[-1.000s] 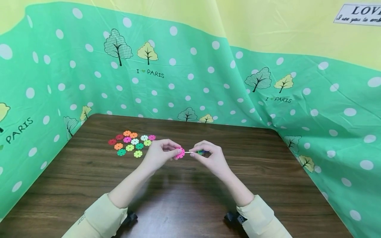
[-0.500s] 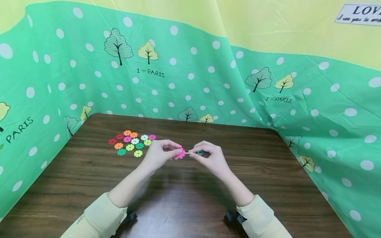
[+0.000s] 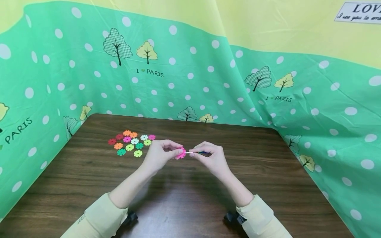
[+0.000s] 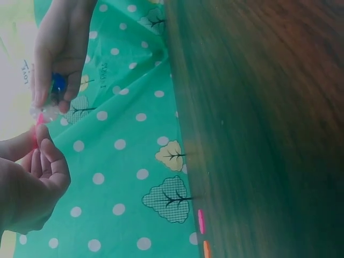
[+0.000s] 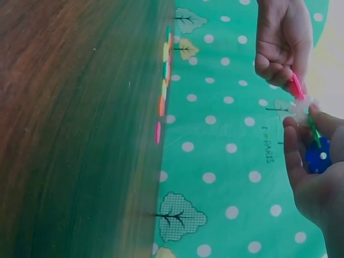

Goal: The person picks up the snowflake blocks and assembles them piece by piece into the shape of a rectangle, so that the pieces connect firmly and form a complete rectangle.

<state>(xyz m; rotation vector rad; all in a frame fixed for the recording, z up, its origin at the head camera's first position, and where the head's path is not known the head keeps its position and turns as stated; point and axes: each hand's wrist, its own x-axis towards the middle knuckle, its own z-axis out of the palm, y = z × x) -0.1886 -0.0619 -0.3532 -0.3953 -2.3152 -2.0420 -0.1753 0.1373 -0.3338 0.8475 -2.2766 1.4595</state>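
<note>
Between thumb and fingers, my left hand pinches a pink notched disc, a flower-shaped building piece. My right hand pinches a whitish notched disc, seen edge-on in the head view. The rims of the pink and whitish discs meet; how deep their slots sit cannot be told. Behind the whitish disc, a green disc and a blue disc stand linked in one chain, partly hidden by the right hand's fingers. Both hands are above the table.
Several loose notched discs lie flat on the brown wooden table to the left, among them a red disc, an orange disc and a lime disc. A green dotted cloth hangs behind the table and along its sides.
The pink disc has shifted very slightly right toward the whitish disc. The pieces behind the right fingers have turned a little, with less green showing. Both hands keep their grips.
</note>
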